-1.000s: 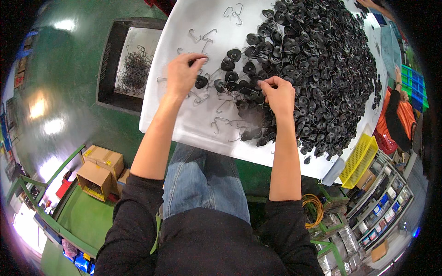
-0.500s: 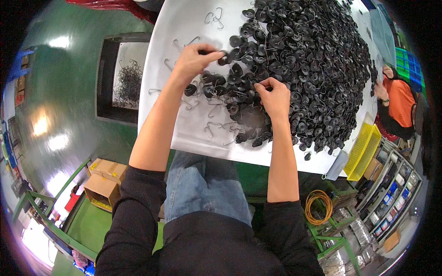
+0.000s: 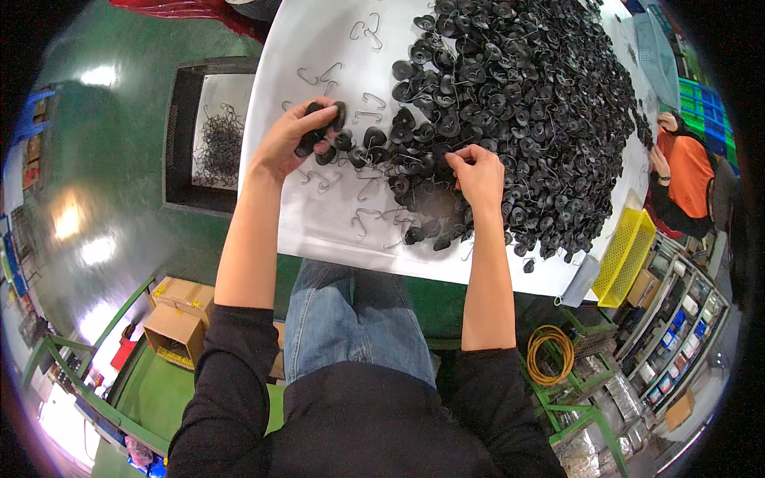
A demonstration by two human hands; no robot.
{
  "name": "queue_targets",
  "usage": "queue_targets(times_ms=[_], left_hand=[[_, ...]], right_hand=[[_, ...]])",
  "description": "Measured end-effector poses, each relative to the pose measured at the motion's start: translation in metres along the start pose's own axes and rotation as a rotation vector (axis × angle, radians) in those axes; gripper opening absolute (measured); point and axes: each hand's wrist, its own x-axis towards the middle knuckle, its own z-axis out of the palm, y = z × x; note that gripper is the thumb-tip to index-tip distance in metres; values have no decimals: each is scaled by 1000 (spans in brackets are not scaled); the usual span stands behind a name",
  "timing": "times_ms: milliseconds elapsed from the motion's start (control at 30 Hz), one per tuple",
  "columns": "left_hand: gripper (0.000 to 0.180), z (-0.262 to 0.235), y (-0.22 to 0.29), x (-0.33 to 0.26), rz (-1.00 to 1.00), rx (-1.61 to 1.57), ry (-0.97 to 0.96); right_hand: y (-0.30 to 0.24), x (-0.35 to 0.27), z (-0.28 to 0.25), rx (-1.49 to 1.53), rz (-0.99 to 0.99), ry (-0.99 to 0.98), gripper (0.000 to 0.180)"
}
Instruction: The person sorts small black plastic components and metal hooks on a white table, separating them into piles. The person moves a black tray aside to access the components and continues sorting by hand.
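Observation:
My left hand (image 3: pixel 280 143) is over the left part of the white table (image 3: pixel 295 227), its fingers closed on several black cup-shaped discs (image 3: pixel 338 116). My right hand (image 3: pixel 481 177) is at the near left edge of a big pile of black discs with wire hooks (image 3: pixel 518 103). Its thumb and fingertips are pinched together; what they hold, if anything, is hidden among the black pieces. Between my hands lies a small cluster of the same discs (image 3: pixel 373 147). Loose bent wire hooks (image 3: pixel 368 32) are scattered on the white surface around my left hand.
A dark-framed bin (image 3: pixel 219 147) holding wire hooks stands left of the table. On the right edge sits a yellow perforated basket (image 3: pixel 625 259), with a co-worker in an orange vest (image 3: pixel 689 179) beyond. Cardboard boxes (image 3: pixel 179 319) and a coiled orange hose (image 3: pixel 550 356) are below.
My left hand has moved left and toward me, away from the pile's edge, and black discs now show in its fingers. My right hand has barely moved.

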Motion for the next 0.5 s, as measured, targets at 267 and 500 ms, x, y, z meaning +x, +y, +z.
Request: queue_targets(times_ms=[267, 500], left_hand=[[31, 16, -20, 17, -26, 136, 45], [26, 79, -78, 45, 457, 1329, 436]], right_hand=[[5, -13, -18, 1524, 72, -550, 22], [-49, 30, 36, -313, -164, -104, 29]])
